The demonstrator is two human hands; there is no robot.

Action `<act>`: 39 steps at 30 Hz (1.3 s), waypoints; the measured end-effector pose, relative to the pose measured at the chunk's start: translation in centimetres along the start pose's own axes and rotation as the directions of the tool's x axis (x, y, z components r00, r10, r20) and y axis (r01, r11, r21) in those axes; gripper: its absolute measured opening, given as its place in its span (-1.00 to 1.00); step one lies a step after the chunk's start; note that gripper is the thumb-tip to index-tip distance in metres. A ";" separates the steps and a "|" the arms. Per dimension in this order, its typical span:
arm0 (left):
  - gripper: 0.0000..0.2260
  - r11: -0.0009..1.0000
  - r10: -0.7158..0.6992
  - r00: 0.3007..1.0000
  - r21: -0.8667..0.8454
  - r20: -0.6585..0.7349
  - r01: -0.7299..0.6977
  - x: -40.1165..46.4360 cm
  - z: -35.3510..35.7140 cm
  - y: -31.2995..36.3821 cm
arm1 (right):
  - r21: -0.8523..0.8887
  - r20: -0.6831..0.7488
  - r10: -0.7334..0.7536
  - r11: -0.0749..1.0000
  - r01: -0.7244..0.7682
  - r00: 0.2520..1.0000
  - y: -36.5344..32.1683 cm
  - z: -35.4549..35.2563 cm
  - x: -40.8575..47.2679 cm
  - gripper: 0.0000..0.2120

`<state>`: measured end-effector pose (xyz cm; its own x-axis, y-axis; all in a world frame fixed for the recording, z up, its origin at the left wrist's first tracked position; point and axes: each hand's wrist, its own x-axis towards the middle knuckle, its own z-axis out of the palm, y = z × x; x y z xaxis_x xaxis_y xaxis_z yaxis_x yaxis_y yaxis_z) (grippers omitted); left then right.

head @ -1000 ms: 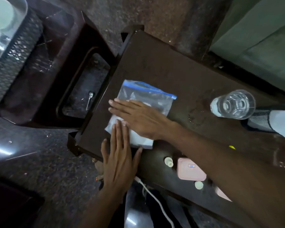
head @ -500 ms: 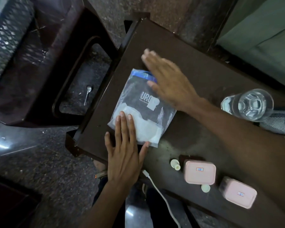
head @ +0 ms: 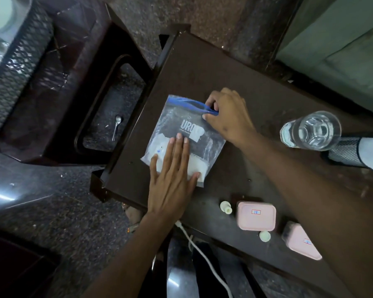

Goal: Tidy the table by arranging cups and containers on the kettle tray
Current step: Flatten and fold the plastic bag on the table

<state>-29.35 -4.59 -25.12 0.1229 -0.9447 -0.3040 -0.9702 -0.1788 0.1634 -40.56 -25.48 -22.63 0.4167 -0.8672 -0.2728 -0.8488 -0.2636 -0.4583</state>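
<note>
So, bag (head: 187,127) getting zipped on the table (head: 202,72).
Left hand (head: 171,179) flat on it, fingers straight; right hand (head: 226,117) pinching the blue zip (head: 187,103).

Left hand (head: 172,179) lies flat, fingers straight; right hand (head: 226,117) pinches, fingers curled.

Bag print (head: 191,131) partly hand-covered

Dark brown wooden table (head: 256,82). Clear plastic zip bag with blue seal strip (head: 182,134), white contents, lying flat. Left hand (head: 172,175) pressing flat on bag, fingers straight. Right hand (head: 228,115) pinching blue seal at far corner. Clear drinking glass holding water (head: 311,130), far right. Two pink rectangular lidded containers (head: 256,216), (head: 300,241), near edge. Two small white caps (head: 225,207), (head: 264,236) beside them. White cable (head: 202,254) below. Metal spoon (head: 116,126) on floor.
</note>
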 end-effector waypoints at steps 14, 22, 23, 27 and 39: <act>-0.34 0.945 0.117 0.992 -0.311 0.040 -0.099 -0.1 -1.6 -2.7 | -0.266 -0.057 -0.319 0.918 0.293 0.946 -1.8 5.8 -9.3 -0.59; -0.50 0.982 0.092 0.944 -0.126 -0.318 -0.138 2.3 -4.5 -4.6 | -0.220 -0.034 -0.339 0.920 0.324 0.940 1.0 6.9 -9.7 -0.47; -0.43 0.987 0.120 0.953 -0.067 -0.279 -0.144 3.4 -4.5 -4.6 | -0.212 -0.029 -0.347 0.919 0.333 0.938 1.2 6.9 -9.9 -0.47; -0.30 0.974 0.208 0.975 0.107 -0.073 -0.199 5.6 -2.4 -4.9 | -0.214 0.018 -0.347 0.915 0.343 0.938 1.6 6.4 -11.2 -0.45; -0.36 0.954 0.278 0.959 0.133 -0.056 -0.269 5.8 -1.2 -5.6 | -0.246 -0.056 -0.056 0.969 0.041 0.997 -4.3 9.6 -11.1 -0.35</act>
<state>-22.93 -9.39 -26.72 -0.1402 -0.9710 -0.1935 -0.9863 0.1199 0.1132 -38.41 -10.65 -25.70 0.4451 -0.8731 -0.1992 -0.8849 -0.3947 -0.2474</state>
